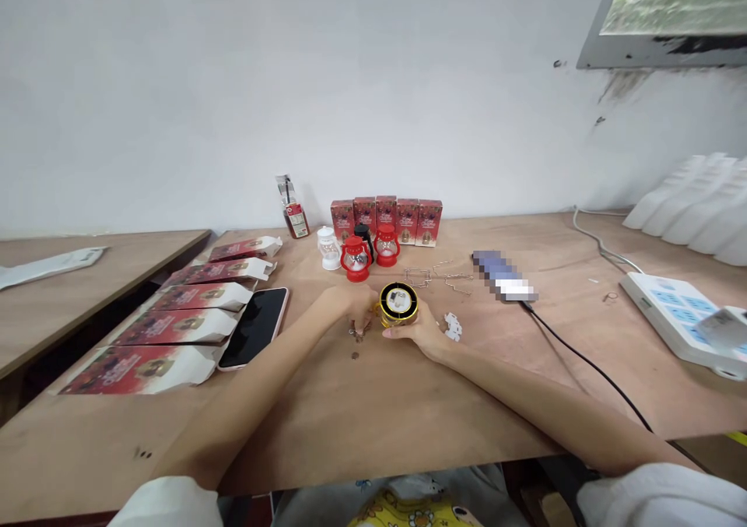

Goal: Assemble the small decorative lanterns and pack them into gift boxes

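My right hand (pixel 425 332) grips a small gold lantern with its round black-and-gold base (pixel 399 301) turned up toward me. A white disc with a small fitting shows in the middle of that base. Just left of it, my left hand (pixel 357 305) reaches down with fingers bent together over small metal pieces (pixel 359 338), too small to name, on the table. Whether its fingertips hold one of them is hidden. One more small dark piece (pixel 355 356) lies nearer to me. White plastic pieces (pixel 452 327) rest beside my right wrist.
Behind my hands stand red lanterns (pixel 355 259), a white lantern (pixel 329 248) and a black one (pixel 364 237), before several red boxes (pixel 386 214). Bent wires (pixel 429 276) lie to their right. Flat cartons (pixel 198 326) and a phone (pixel 255 329) are left; a power strip (pixel 680 317) is right.
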Available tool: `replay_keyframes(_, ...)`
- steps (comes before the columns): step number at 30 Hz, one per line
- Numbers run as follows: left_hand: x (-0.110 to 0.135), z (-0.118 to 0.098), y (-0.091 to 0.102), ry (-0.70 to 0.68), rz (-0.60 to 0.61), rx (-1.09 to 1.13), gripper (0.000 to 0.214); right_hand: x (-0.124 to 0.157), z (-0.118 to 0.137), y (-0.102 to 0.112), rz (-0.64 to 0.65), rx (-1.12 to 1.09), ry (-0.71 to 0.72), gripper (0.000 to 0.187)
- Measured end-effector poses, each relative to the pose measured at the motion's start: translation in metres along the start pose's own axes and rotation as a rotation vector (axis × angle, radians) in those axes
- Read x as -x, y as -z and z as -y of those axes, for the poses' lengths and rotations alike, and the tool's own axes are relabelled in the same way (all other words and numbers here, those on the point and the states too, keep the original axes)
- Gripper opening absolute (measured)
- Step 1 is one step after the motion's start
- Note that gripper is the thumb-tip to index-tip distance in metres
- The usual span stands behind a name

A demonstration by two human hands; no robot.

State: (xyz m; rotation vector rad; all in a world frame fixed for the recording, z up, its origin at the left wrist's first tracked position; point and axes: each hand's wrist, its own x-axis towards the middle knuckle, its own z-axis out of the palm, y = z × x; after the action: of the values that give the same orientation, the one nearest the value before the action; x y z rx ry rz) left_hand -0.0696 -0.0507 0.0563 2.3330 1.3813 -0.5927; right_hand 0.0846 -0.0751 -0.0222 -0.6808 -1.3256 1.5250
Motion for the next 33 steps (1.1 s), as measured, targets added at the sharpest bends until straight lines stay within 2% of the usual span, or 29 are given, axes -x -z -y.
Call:
replay_keyframes(8, 0.005, 0.0, 0.003, 0.011, 0.0, -0.025, 0.023, 0.0, -0.001, 0.001, 0.001, 0.001, -0.009, 0.058)
replay_keyframes(21, 0.005, -0.003, 0.003, 0.034, -0.038, -0.062, 0.017, 0.0, 0.0, 0.0, 0.009, 0.008, 0.002, 0.055)
replay_keyframes(26, 0.003, 0.003, 0.002, 0.015, -0.033, -0.059, 0.019, 0.001, 0.003, -0.001, 0.004, 0.034, 0.027, 0.06)
replay_keyframes(33, 0.019, 0.014, 0.018, -0.031, -0.193, -0.05, 0.008, 0.0, 0.001, -0.001, -0.005, 0.027, 0.013, 0.055)
